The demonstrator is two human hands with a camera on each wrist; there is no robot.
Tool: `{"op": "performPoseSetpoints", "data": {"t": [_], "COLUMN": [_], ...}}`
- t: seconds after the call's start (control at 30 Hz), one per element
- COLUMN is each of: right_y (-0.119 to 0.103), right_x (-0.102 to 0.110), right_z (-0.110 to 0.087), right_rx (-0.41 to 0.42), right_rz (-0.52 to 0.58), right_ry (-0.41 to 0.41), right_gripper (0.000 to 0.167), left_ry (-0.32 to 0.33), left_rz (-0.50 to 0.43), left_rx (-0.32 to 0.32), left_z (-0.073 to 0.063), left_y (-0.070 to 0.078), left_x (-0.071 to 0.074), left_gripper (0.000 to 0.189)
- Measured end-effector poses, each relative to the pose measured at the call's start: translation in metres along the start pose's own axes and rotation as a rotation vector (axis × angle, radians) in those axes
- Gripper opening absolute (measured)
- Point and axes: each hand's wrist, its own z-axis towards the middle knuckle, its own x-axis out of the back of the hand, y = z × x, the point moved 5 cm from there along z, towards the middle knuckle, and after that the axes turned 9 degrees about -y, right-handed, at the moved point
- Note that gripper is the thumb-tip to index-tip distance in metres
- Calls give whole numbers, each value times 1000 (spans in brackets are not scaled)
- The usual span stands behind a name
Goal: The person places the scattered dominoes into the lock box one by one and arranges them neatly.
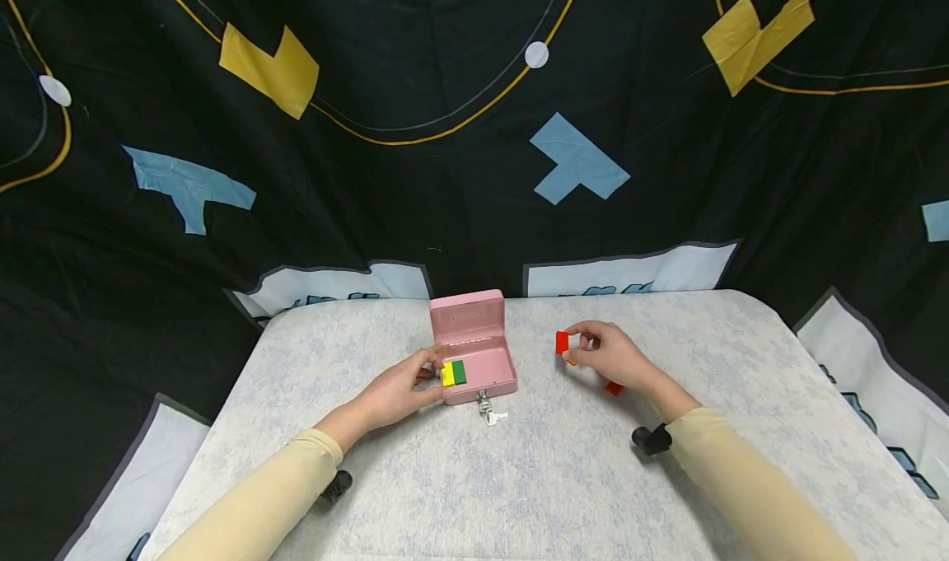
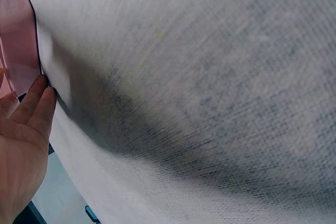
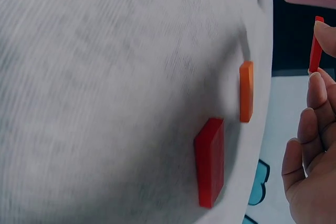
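Watching through the head camera, I have a pink box on the pale, blue-mottled bench, its lid raised at the back. Inside, at the left end: a yellow block and a green block, side by side. Front wall carries a metal latch; keys hang by it.

Left hand: at the box's left end, fingers loosely bent and parted from the thumb, not closed round anything I can make out. My left wrist view puts two outstretched fingertips right by the box's edge; whether they press on it, I cannot tell.

Right hand: pinching a red block between thumb and fingertip, raised off the bench, to the right of the box and apart from it. Right wrist view shows the remaining fingers curved and slightly spaced.

On the bench near that hand, same view: an orange block and a second red block, lying near each other. From the head camera, the right hand hides most of the orange one.

Behind the bench: a black curtain with yellow and blue shapes.
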Motion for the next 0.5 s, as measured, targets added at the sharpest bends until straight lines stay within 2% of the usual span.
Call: {"op": "performPoseSetpoints", "data": {"t": [0.2,0.43,0.5], "right_y": [-7,-16,-18], "right_x": [-7,-14,-16], "right_z": [3,6,7], "right_rx": [32,65,83], "right_rz": [-25,-25,-37], "right_ry": [4,-7,-9], "right_gripper": [39,40,40], "left_ry": [2,-6,-6], "left_rz": [8,3,2], "left_rx": [-7,-23,-24], "left_z": [1,1,0], "left_y": [0,1,1], "left_x": [0,0,0], "left_gripper": [73,45,43]}}
